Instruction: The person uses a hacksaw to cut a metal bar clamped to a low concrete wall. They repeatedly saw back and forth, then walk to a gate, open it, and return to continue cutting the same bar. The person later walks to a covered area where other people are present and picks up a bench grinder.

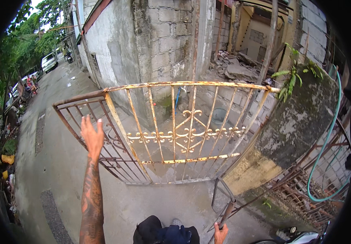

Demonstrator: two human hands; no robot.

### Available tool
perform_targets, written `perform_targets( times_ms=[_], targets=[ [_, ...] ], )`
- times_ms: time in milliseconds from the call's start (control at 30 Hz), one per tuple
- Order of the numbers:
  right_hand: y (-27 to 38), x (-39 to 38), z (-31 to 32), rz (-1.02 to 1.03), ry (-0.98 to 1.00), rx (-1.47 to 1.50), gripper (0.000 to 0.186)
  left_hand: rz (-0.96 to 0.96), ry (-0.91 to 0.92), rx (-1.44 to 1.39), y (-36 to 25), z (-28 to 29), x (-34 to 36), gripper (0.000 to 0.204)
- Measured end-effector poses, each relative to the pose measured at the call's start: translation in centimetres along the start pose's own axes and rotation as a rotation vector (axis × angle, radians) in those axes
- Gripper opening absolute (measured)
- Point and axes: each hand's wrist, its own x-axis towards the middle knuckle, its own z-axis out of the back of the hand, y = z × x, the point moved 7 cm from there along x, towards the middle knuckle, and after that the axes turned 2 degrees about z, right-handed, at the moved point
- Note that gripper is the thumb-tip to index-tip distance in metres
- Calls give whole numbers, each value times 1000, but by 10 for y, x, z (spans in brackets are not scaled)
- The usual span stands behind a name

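A low metal gate (pixel 191 162) with flaking white paint, rust and scrollwork stands in front of me. A darker brown barred panel (pixel 86 96) meets its left end at an angle. My left hand (pixel 93 136) is raised with fingers stretched, in line with this brown panel. I cannot tell whether it touches the bars. At the lower right, my right hand (pixel 220 234) is closed around a rusty metal bar (pixel 227 212). A triangular loop of thin metal (pixel 220 191) shows at the bar's far end, near the gate's lower right corner.
A mossy concrete wall (pixel 295 116) adjoins the gate's right end, with a green hose (pixel 333 122) beyond. Behind the gate lie rubble (pixel 240 70) and block walls. A wet concrete lane (pixel 57 134) runs up the left toward a white vehicle (pixel 49 62) and people (pixel 31 83).
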Motion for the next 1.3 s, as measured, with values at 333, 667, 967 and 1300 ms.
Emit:
perform_targets(
  times_ms=[333,667,967,1300],
  targets=[
    [24,102,-113,-142,-60,-296,46,95,-102,-388,-133,-290,131,87],
    [115,57,-182,-94,-320,-363,41,-47,-144,-563,-184,-393,203,77],
    [140,144,-240,-133,-320,-438,41,-128,81,-742,-288,-526,241,87],
    [221,375,-348,31,-169,-314,39,-148,193,-723,-403,-626,241,91]
  ],
)
